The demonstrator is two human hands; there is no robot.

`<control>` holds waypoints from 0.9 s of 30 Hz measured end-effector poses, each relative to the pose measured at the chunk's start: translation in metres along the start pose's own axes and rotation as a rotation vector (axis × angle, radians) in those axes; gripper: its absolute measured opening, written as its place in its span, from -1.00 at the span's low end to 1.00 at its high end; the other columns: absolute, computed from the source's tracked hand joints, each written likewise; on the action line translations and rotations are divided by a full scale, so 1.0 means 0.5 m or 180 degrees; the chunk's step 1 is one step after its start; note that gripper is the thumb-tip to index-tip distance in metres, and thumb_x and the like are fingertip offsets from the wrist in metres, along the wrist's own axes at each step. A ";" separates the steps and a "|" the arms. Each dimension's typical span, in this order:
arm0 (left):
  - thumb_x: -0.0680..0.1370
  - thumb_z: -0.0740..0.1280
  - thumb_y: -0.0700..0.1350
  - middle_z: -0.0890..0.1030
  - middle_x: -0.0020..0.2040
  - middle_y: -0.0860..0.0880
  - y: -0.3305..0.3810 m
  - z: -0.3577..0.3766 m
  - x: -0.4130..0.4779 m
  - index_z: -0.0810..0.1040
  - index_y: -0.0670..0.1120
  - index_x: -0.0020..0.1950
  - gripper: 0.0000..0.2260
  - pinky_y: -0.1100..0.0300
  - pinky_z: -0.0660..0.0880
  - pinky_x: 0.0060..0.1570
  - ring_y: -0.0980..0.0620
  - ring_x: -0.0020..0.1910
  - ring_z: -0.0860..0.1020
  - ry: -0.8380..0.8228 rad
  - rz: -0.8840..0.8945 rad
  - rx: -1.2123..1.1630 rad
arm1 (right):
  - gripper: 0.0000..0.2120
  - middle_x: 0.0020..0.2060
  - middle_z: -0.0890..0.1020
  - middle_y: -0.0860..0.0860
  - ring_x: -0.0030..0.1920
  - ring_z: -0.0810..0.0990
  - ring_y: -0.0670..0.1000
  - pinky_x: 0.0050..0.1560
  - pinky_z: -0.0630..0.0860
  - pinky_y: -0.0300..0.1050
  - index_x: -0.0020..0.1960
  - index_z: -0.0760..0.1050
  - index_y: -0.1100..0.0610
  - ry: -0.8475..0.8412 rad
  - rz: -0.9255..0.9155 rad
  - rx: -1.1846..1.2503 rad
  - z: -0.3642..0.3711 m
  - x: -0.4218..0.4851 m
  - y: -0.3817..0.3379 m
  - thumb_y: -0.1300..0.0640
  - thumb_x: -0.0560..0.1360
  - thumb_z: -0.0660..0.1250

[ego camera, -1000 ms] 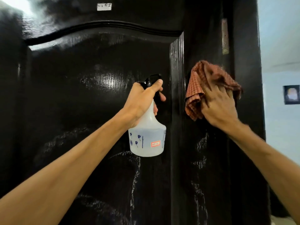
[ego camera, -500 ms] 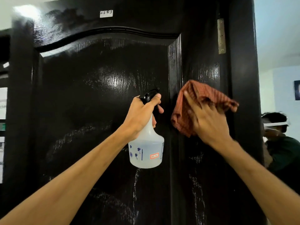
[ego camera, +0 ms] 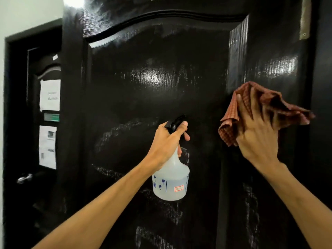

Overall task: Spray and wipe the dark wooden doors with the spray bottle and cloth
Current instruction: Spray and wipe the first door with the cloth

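Head cam shows me parked right in front of the dark wooden door [ego camera: 152,69], both arms up. My left hand [ego camera: 167,144] has its fingers curled round the neck of the spray bottle [ego camera: 170,182], thumb up by the black trigger head, and the nozzle aims at the middle panel. I can't tell whether the trigger is squeezed. The bottle hangs just off the wood and looks roughly a third full.

My right hand [ego camera: 256,141] is spread flat, fingers apart, pressing the checked cloth [ego camera: 231,121] against the right-hand edge strip of the door, beside the raised panel. The cloth is bunched, with one corner flapping out to the right.

Progress-wise I'd call it partway. The upper panel looks glossy and fairly even, but whitish streaks and smears run across the lower panel and down the right strip, so that part looks sprayed and not properly wiped yet. A second door [ego camera: 19,123] with papers [ego camera: 50,95] stuck on it sits off to the left, and I can't tell if it's been cleaned, so I'm counting it as left to do.
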State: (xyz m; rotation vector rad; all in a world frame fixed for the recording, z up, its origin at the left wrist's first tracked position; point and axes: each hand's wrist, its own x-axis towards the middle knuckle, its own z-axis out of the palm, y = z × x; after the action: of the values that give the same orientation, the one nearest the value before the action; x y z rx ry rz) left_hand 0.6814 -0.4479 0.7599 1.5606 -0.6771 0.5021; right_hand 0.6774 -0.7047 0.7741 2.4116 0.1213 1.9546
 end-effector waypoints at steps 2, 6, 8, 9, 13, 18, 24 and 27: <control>0.70 0.30 0.01 0.72 -0.08 -0.13 -0.013 -0.024 -0.009 0.60 -0.14 0.11 -0.77 0.06 0.53 -0.37 -0.10 -0.50 0.48 0.0060 -0.0027 0.0011 | -0.36 0.68 -0.04 0.07 0.66 -0.09 0.17 0.61 -0.09 0.30 0.69 -0.01 0.03 -0.0045 -0.0196 -0.0193 0.026 -0.038 -0.039 -0.03 0.65 0.05; 0.71 0.29 0.01 0.72 -0.09 -0.14 -0.032 -0.065 -0.018 0.59 -0.17 0.11 -0.75 0.05 0.53 -0.39 -0.07 -0.53 0.47 0.0096 -0.0088 0.0116 | -0.38 0.53 0.38 0.16 0.25 0.55 0.24 0.25 0.45 0.20 0.68 0.06 -0.02 -0.0368 -0.0477 -0.0104 0.064 -0.125 -0.087 0.02 0.64 0.10; 0.71 0.29 0.00 0.71 -0.09 -0.14 -0.032 -0.081 -0.010 0.58 -0.18 0.11 -0.76 0.06 0.52 -0.40 -0.07 -0.54 0.46 0.0159 -0.0069 0.0156 | -0.42 0.41 0.49 0.12 0.13 0.55 0.19 0.17 0.41 0.16 0.68 0.05 -0.08 -0.0281 -0.0282 -0.0052 0.067 -0.048 -0.102 -0.01 0.68 0.07; 0.71 0.29 -0.01 0.72 -0.09 -0.15 -0.031 -0.089 -0.006 0.58 -0.18 0.11 -0.76 0.06 0.52 -0.40 -0.07 -0.54 0.46 0.0205 -0.0060 0.0165 | -0.43 0.53 0.37 0.11 0.30 0.48 0.20 0.30 0.35 0.20 0.68 0.04 -0.09 -0.0192 -0.0266 -0.0075 0.068 -0.001 -0.113 -0.03 0.69 0.03; 0.71 0.29 -0.01 0.72 -0.08 -0.14 -0.037 -0.114 -0.012 0.58 -0.15 0.12 -0.79 0.06 0.53 -0.38 -0.08 -0.53 0.47 0.0341 -0.0026 0.0229 | -0.40 0.68 -0.04 0.03 0.66 -0.03 0.15 0.59 0.02 0.29 0.69 0.01 -0.03 -0.0160 -0.0469 -0.0310 0.082 0.015 -0.165 0.00 0.66 0.01; 0.71 0.29 -0.02 0.72 -0.08 -0.16 -0.057 -0.147 -0.035 0.58 -0.19 0.10 -0.77 0.05 0.52 -0.39 -0.07 -0.56 0.46 0.0379 -0.0127 0.0253 | -0.41 0.11 0.66 0.11 0.08 0.59 0.16 0.15 0.43 0.11 0.67 0.09 -0.08 -0.0376 -0.0979 -0.0253 0.105 -0.078 -0.192 -0.01 0.67 0.13; 0.71 0.29 -0.03 0.71 -0.09 -0.14 -0.077 -0.207 -0.048 0.58 -0.13 0.12 -0.81 0.09 0.54 -0.41 -0.05 -0.56 0.47 0.0592 -0.0107 0.0310 | -0.39 0.66 0.07 0.09 0.61 0.12 0.19 0.54 0.06 0.30 0.68 0.03 -0.03 -0.0168 -0.0673 -0.0347 0.122 0.025 -0.259 0.03 0.64 0.05; 0.71 0.29 -0.03 0.71 -0.10 -0.16 -0.096 -0.241 -0.062 0.59 -0.15 0.12 -0.81 0.07 0.54 -0.40 -0.05 -0.57 0.47 0.0567 -0.0180 0.0318 | -0.35 0.61 0.24 0.14 0.56 0.30 0.19 0.44 0.29 0.26 0.68 0.07 -0.02 -0.0563 -0.1252 -0.0292 0.151 -0.105 -0.309 0.04 0.62 0.15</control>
State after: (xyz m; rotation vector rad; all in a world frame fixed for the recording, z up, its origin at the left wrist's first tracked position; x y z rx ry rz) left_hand 0.7006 -0.3232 0.7164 1.6017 -0.4769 0.6323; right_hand 0.7346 -0.5533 0.6955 2.2741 0.4507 1.5390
